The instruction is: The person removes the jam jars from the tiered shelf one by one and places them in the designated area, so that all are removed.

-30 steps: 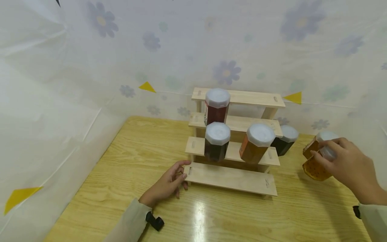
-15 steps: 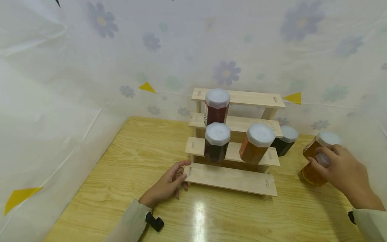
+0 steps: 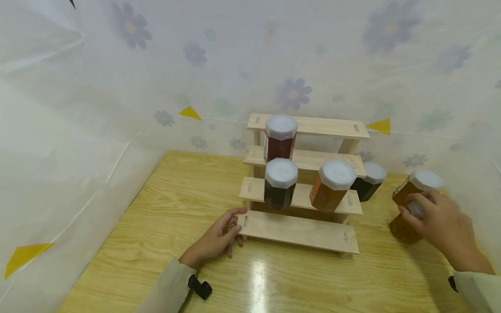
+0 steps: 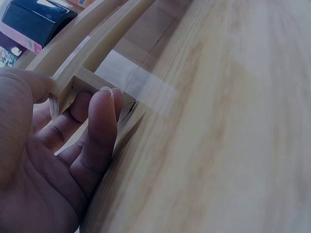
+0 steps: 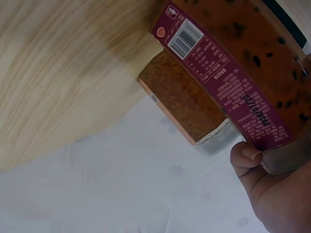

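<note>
My right hand (image 3: 446,228) grips an amber jam jar (image 3: 406,228) by its pale lid, at the table's right side. In the right wrist view this jar (image 5: 243,48) shows dark seeds and a purple label with a barcode. Behind it stands another brown-orange jar (image 3: 409,191). My left hand (image 3: 217,237) holds the left end of the bottom step of a wooden tiered rack (image 3: 297,230). In the left wrist view the fingers (image 4: 99,121) curl around that step's end. On the rack stand a red jar (image 3: 281,145), a dark jar (image 3: 279,195) and an orange-amber jar (image 3: 328,193).
Behind the rack's right end stands another dark jar (image 3: 365,189), partly hidden. A pale flowered sheet (image 3: 235,65) hangs along the back and sides of the wooden table (image 3: 176,187), with yellow triangles (image 3: 190,113) on it.
My right hand has moved slightly left and toward me, lowering the seeded jar, which now looks more upright. The left hand and the rack have stayed in place.
</note>
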`<action>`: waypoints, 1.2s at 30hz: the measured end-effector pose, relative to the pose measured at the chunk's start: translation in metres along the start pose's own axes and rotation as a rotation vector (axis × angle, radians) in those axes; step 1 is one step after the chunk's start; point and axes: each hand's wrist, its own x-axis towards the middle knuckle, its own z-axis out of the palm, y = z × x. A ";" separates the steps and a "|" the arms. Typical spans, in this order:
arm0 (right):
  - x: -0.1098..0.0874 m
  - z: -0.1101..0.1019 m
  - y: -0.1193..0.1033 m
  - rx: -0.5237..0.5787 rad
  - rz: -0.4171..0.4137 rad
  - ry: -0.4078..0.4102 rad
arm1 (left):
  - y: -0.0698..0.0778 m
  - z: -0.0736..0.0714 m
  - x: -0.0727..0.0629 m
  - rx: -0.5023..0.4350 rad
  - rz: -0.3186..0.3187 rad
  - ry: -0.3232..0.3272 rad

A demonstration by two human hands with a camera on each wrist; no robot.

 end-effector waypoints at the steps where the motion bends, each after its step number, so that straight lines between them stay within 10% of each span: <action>1: -0.001 0.000 0.000 0.000 0.010 -0.007 | 0.000 0.000 0.000 -0.001 0.000 0.000; 36: -0.008 0.004 0.004 -0.077 0.039 -0.030 | -0.002 0.000 0.000 0.010 -0.003 -0.004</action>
